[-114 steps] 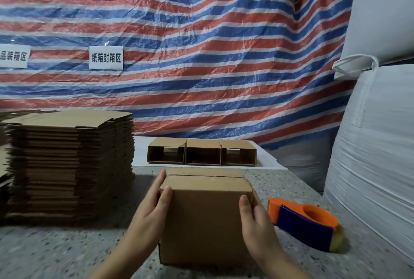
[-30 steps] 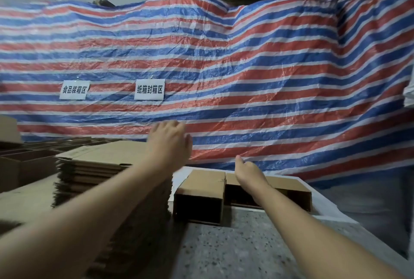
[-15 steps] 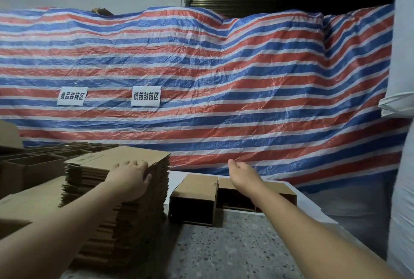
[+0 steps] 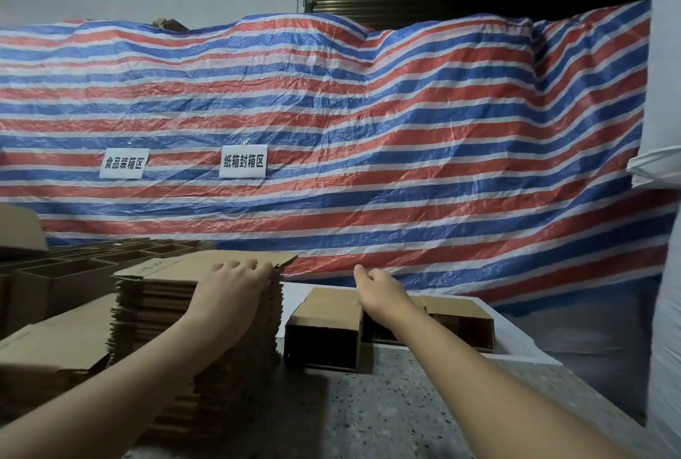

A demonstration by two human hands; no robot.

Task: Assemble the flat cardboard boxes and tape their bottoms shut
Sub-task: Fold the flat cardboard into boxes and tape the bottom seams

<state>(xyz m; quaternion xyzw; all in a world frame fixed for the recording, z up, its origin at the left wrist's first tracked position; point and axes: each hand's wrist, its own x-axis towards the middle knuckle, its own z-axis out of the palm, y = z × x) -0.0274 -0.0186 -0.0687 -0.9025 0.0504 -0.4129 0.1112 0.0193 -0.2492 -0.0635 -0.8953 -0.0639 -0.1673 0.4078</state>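
1. 2 white paper signs hang on the striped tarp [image 4: 368, 119] behind the table. The left sign [image 4: 123, 163] reads 食品装箱区; the right sign [image 4: 243, 161] reads 纸箱封箱区. Faint print shows on the top sheet of the stack, too small to read.
2. The stack of flat boxes [image 4: 199, 329] stands on the speckled table [image 4: 387, 418] toward its left side, its top sheet reaching back toward the tarp.
3. The left hand [image 4: 230, 289] lies on the top of the stack at its right edge, fingers curled over that edge and gripping the uppermost flat sheet or sheets; how many it holds cannot be told.
4. The right hand [image 4: 379, 292] hangs above the row of assembled boxes [image 4: 324, 326], fingers loosely curled, holding nothing and touching no box as far as can be seen.
5. The assembled boxes lie on their sides at the far edge of the table, open ends facing the person. The nearest one sits just beside the stack's right edge; the others, partly hidden by the right forearm, run on to the right over a white board [image 4: 516, 340].
6. More open cartons [image 4: 55, 278] crowd the far left, behind the stack.
7. Bare speckled surface lies in front of the assembled boxes, between the 2 forearms and out to the table's right edge.
8. A white sack [image 4: 663, 311] rises just beyond the right edge.
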